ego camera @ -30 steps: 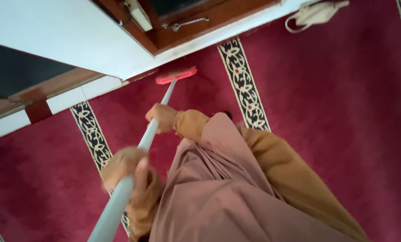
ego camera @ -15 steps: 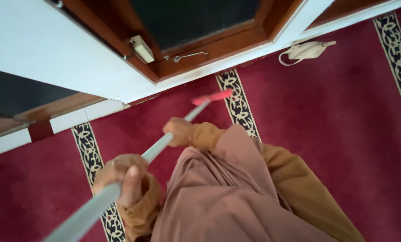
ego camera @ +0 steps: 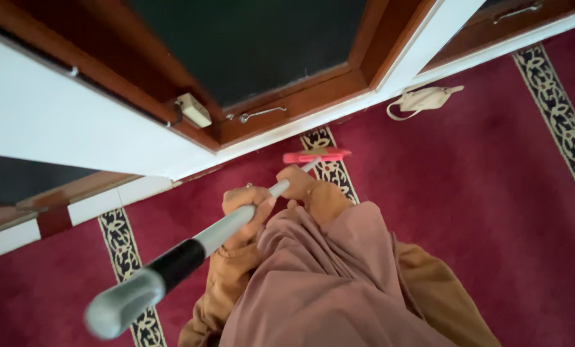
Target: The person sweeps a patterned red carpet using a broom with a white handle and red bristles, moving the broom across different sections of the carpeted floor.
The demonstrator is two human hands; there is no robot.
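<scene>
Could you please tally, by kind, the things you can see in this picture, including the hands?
Hands on the pole: 2, left hand and right hand
Long-handled sweepers: 1, grey pole with a red head
Face masks on the carpet: 1, white mask
Patterned carpet bands: 3, such as the band by the red head
Total: 7

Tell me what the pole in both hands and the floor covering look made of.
The pole: likely metal, smooth silver-grey with a soft sheen, plus a matte black sleeve, perhaps rubber or plastic. The carpet: woven textile, deep red, fuzzy pile, with patterned dark-and-cream bands.
</scene>
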